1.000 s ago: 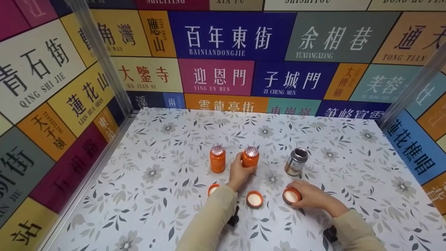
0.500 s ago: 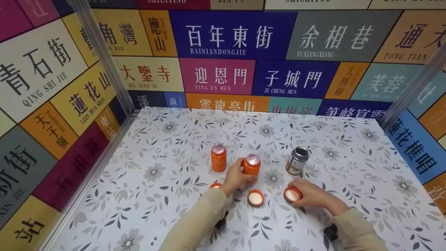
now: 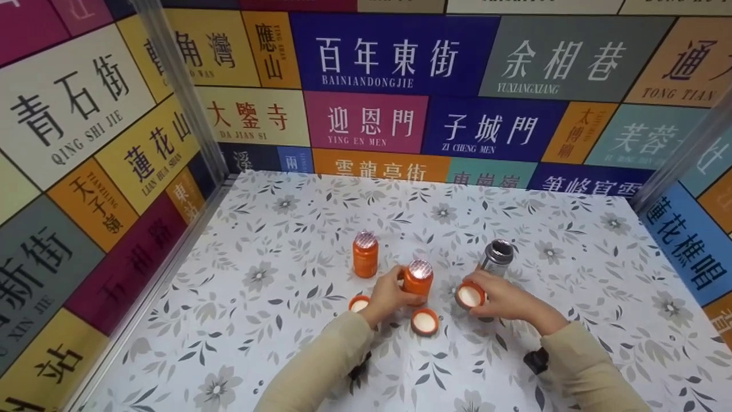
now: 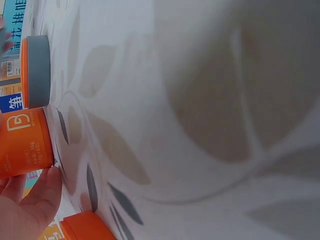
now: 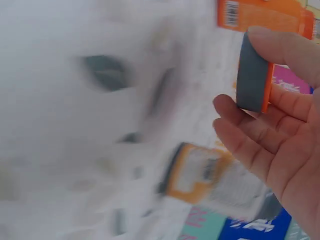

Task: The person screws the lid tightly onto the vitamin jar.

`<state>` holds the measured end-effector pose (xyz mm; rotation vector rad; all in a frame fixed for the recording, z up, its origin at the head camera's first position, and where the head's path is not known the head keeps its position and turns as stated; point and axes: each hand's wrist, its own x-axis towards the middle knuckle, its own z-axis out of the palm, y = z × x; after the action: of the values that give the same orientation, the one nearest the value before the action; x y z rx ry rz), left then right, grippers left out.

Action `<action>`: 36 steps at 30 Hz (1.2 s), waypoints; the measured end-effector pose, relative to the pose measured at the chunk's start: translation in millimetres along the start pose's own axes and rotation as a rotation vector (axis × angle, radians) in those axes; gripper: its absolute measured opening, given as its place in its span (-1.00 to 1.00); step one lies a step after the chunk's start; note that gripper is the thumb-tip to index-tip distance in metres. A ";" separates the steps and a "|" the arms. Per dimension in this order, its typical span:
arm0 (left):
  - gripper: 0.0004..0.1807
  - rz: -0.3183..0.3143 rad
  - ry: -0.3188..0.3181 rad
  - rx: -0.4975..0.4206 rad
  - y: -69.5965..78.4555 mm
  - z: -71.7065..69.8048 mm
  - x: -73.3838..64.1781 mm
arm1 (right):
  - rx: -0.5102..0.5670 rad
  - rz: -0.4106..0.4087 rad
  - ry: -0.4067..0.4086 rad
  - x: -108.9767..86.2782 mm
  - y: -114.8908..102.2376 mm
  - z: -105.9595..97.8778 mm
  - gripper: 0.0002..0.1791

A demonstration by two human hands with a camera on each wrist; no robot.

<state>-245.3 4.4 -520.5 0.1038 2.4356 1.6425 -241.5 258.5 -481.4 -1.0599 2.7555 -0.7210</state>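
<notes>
In the head view my left hand (image 3: 388,298) grips an orange bottle (image 3: 418,286), which stands upright with silver foil over its mouth. The left wrist view shows thumb and fingers at the lower part of this bottle (image 4: 25,145). My right hand (image 3: 506,297) pinches a round cap (image 3: 470,296) between thumb and fingers, its white inside facing me. Seen from the right wrist, that cap (image 5: 252,75) has a grey side and an orange rim. Behind the right hand stands an open grey bottle (image 3: 496,256), its lower part hidden.
A second foil-topped orange bottle (image 3: 365,260) stands left of the held one. Two more caps lie inside-up on the flowered tabletop (image 3: 274,320): one cap (image 3: 425,322) in front of the held bottle, another cap (image 3: 359,303) beside my left wrist. Sign-patterned walls (image 3: 366,120) enclose the table.
My left hand has drawn the orange bottle nearer to me. My right hand has raised the cap and brought it left, towards that bottle. The head view has shifted slightly.
</notes>
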 end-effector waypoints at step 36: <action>-0.41 0.124 0.018 0.008 -8.3 -0.9 -0.4 | -0.015 -0.105 0.010 73.4 -60.7 -24.2 -0.47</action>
<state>-244.7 0.4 -527.8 0.2476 2.4956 1.6905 -266.2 180.8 -426.5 -1.2146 2.7353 -0.7214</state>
